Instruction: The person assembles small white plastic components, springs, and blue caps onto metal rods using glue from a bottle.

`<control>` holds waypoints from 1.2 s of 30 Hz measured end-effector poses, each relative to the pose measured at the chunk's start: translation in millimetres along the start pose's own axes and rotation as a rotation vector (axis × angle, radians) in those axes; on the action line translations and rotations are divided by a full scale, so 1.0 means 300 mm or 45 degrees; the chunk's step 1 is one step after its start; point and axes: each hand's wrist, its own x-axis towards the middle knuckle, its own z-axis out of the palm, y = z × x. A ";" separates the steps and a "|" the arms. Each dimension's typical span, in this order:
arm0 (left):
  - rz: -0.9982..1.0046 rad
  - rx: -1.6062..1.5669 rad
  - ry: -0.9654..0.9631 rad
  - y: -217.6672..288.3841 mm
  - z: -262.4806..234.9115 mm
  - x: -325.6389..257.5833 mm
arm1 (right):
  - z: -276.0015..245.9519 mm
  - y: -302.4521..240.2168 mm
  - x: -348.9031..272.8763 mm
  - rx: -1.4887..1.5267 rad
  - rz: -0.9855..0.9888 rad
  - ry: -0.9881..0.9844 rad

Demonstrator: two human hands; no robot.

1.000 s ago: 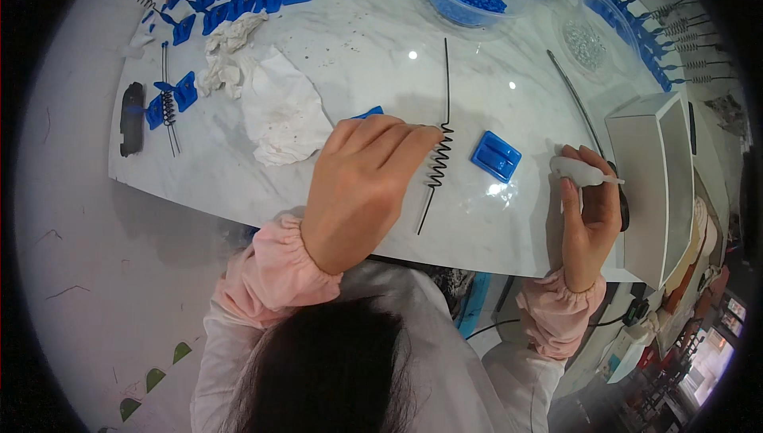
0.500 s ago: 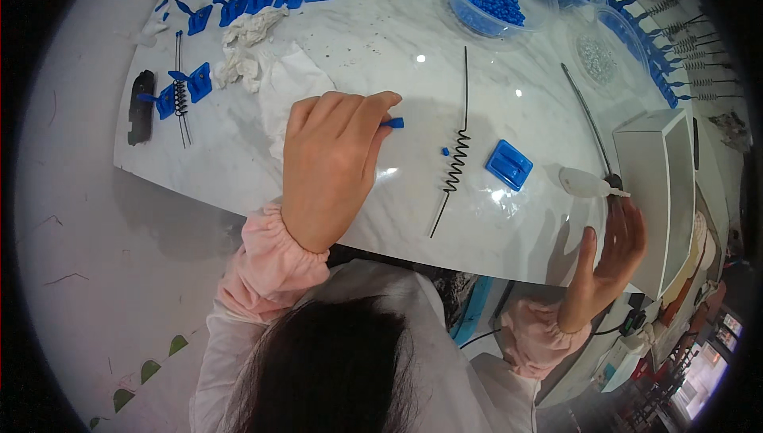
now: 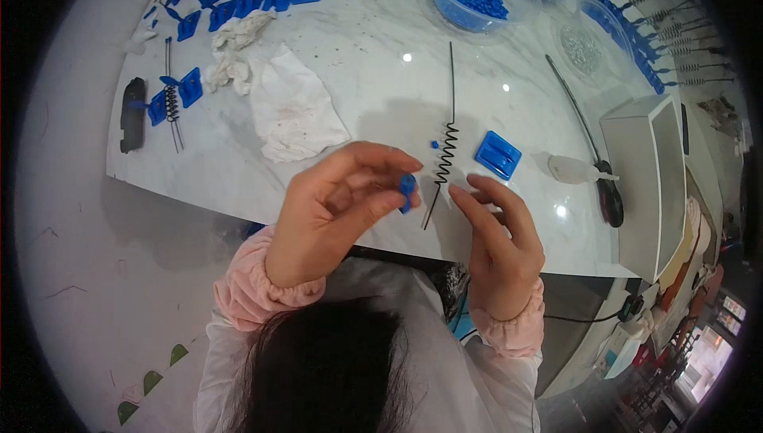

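Between the fingertips and thumb of my left hand (image 3: 338,206) is a small blue plastic piece (image 3: 408,192), partly hidden by the fingers. My right hand (image 3: 505,254) holds nothing; its fingers are apart and curved beside the lower end of a coiled black wire (image 3: 447,151). That wire lies lengthwise on the marble-patterned table (image 3: 381,59), straight at both ends. A tiny blue bead (image 3: 435,144) rests left of the coil. To the coil's right lies a blue rectangular plastic plate (image 3: 498,155).
A small white squeeze bottle (image 3: 569,169) and a long screwdriver (image 3: 610,195) lie by a white box (image 3: 648,183) on the right. White tissue (image 3: 298,111) is at left. Behind stands a bowl of blue beads (image 3: 473,0). Blue pieces with coiled wires (image 3: 187,24) crowd the far left.
My right hand has moved left from beside the bottle and screwdriver to the wire's lower end. My left hand has come nearer and turned, still holding the blue piece.
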 end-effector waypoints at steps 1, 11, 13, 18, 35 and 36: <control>0.007 0.005 0.007 0.006 0.004 -0.005 | 0.003 -0.002 0.021 0.005 -0.010 0.000; -0.023 -0.040 0.086 0.014 0.011 -0.026 | 0.016 0.032 0.056 -0.153 -0.282 -0.096; 0.000 -0.051 0.098 0.015 0.010 -0.029 | 0.016 0.039 0.054 -0.185 -0.317 -0.102; 0.154 0.076 0.092 0.017 0.018 -0.033 | 0.010 0.043 0.051 -0.196 -0.330 -0.086; 0.555 1.215 0.282 -0.051 -0.008 0.008 | -0.005 0.049 0.061 -0.168 -0.287 -0.086; 0.567 1.277 0.285 -0.051 -0.007 0.014 | -0.002 0.040 0.066 -0.158 -0.283 -0.078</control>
